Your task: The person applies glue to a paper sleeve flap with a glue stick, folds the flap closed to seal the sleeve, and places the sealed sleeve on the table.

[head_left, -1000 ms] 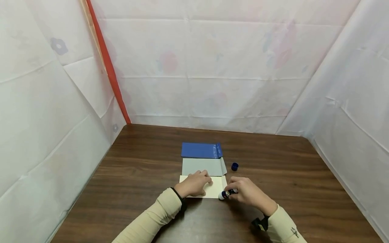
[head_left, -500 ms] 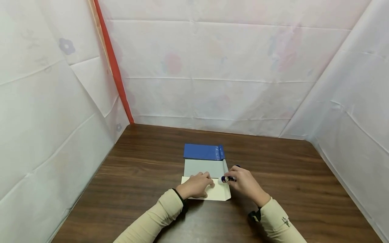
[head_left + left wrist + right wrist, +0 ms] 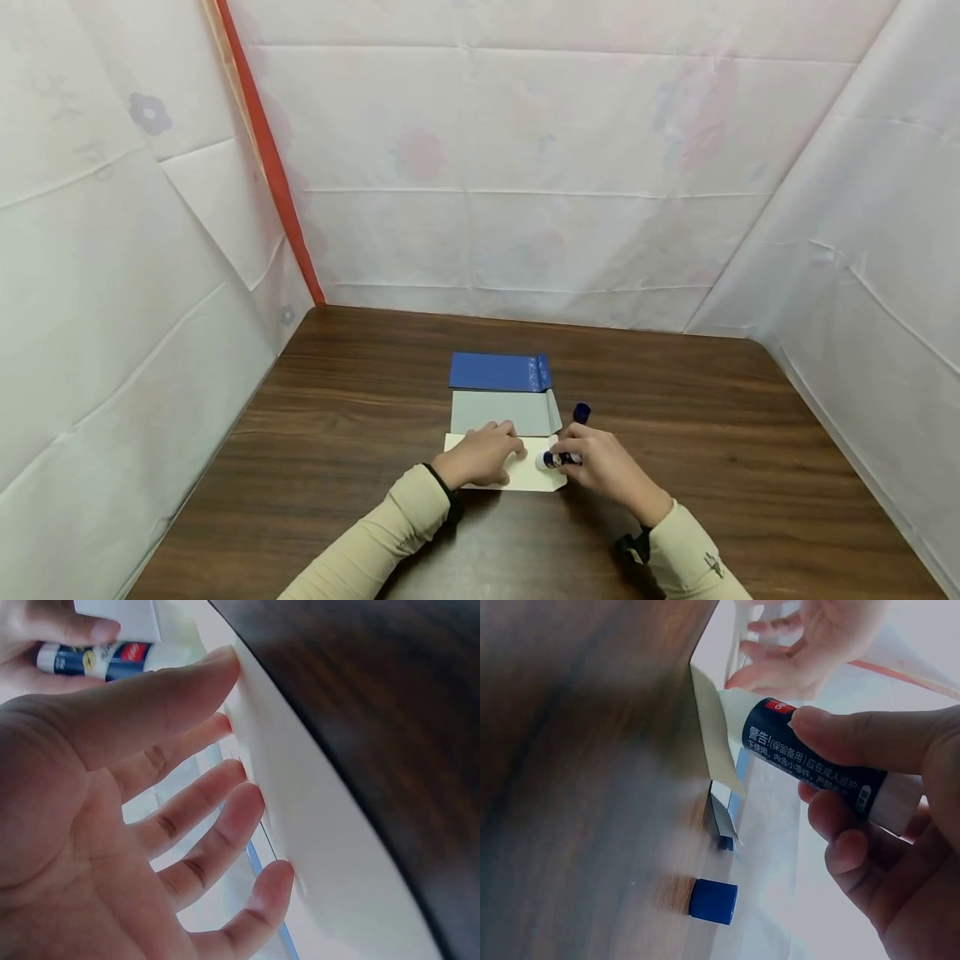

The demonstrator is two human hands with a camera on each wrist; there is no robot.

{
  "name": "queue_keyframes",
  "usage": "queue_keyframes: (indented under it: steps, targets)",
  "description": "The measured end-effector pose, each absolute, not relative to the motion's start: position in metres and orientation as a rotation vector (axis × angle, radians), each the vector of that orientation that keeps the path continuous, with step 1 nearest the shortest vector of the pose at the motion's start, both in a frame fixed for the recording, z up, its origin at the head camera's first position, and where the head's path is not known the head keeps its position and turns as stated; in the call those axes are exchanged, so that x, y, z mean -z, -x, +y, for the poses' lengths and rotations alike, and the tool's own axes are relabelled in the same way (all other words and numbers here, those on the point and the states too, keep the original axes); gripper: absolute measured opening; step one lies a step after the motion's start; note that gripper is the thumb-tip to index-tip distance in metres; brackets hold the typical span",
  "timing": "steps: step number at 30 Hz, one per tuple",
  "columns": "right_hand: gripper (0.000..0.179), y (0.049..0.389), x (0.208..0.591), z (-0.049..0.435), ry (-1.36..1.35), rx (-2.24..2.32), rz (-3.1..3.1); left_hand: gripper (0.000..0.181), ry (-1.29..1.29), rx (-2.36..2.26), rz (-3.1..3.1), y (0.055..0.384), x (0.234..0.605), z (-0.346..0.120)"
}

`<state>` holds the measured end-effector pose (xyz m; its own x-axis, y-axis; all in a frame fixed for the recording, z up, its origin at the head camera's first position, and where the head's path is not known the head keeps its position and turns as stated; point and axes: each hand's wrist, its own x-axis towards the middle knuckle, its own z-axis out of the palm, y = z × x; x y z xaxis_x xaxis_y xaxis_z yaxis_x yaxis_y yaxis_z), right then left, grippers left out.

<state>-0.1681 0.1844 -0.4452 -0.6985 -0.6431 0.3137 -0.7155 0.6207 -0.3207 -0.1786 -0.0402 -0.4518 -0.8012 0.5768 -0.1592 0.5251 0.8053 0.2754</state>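
My right hand [image 3: 611, 468] grips a dark-blue glue stick [image 3: 810, 746] between thumb and fingers. The stick's white end meets the cream paper [image 3: 528, 473] near its folded right flap. My left hand [image 3: 480, 457] rests its spread fingertips on that paper, left of the stick; in the left wrist view the fingers [image 3: 202, 855] are slightly bent and pinch nothing. Behind the cream paper lies a grey-green paper [image 3: 498, 412] with its right end folded up. Farther back is a blue paper [image 3: 491, 372] with whitish smears near its right fold.
A blue cap [image 3: 581, 412] stands on the table right of the papers. The brown wooden table [image 3: 337, 400] is enclosed by white sheets [image 3: 487, 150] at the back and sides. A red strip [image 3: 273, 167] runs down the back left corner.
The glue stick in my right hand went from the cream paper's near right corner to its far edge, then partway back toward me. My left hand stays on the paper.
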Motion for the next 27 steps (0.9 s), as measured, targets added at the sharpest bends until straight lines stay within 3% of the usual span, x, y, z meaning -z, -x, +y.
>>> queue_keyframes:
  steps: [14, 27]
  targets:
    - [0.022, 0.155, 0.443, 0.195, -1.139, -0.818, -2.74, 0.039, -0.869, -0.333, 2.753, 0.178, 0.453, -0.041]
    - [0.019, 0.16, 0.438, 0.204, -0.928, -0.99, -2.805, 0.038, -0.886, -0.331, 2.741, 0.18, 0.45, -0.039]
